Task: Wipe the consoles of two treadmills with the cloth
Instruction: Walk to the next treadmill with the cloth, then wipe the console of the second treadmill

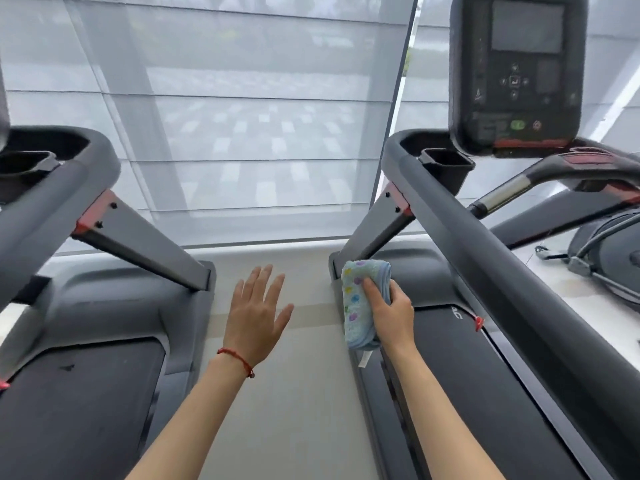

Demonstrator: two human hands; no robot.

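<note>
A folded cloth [360, 303] is gripped in the right hand [391, 306], hanging below the grip; the left hand [256, 313] is held spread, between two treadmills.

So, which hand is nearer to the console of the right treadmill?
Right. The right hand, gripping the cloth, is below and left of the console, beside that treadmill's handrail. The left hand hangs open over the floor between the treadmills, further left.

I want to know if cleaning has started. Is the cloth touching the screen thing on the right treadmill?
Apart. The head view shows the cloth held low in the right hand, with the console far above it.
</note>
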